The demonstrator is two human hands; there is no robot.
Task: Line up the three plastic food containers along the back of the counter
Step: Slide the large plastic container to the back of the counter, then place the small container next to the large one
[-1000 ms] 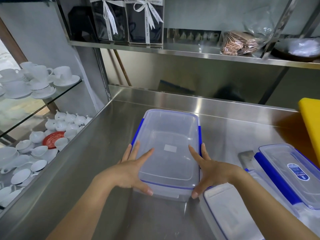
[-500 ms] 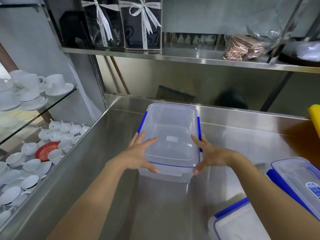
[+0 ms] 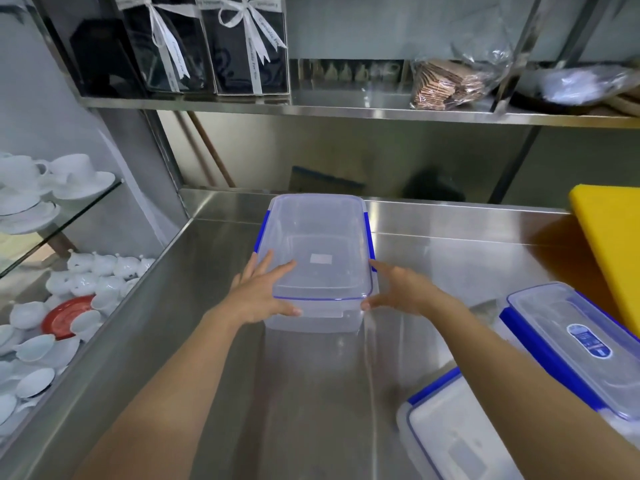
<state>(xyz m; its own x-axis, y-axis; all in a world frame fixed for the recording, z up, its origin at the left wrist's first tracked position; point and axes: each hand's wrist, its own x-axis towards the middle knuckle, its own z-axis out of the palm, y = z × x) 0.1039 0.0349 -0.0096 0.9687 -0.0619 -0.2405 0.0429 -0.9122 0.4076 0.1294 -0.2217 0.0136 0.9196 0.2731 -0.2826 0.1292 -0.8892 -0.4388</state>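
Note:
A clear plastic container with blue side clips (image 3: 317, 244) stands on the steel counter (image 3: 311, 393), its far end against the raised back edge. My left hand (image 3: 261, 294) rests on its near left corner, thumb over the lid. My right hand (image 3: 398, 289) touches the near right corner with spread fingers. A second lidded container with a label (image 3: 575, 344) sits at the right. A third container (image 3: 453, 434) lies at the bottom right, partly behind my right forearm.
A yellow board (image 3: 613, 251) leans at the far right. A steel shelf (image 3: 346, 110) above carries ribboned dark boxes and a bag of brown packets. White cups, saucers and a red plate (image 3: 65, 315) fill glass shelves beyond the counter's left edge.
Both hands have pushed the clear container away from me until it reached the counter's back edge. The other two containers stayed in place.

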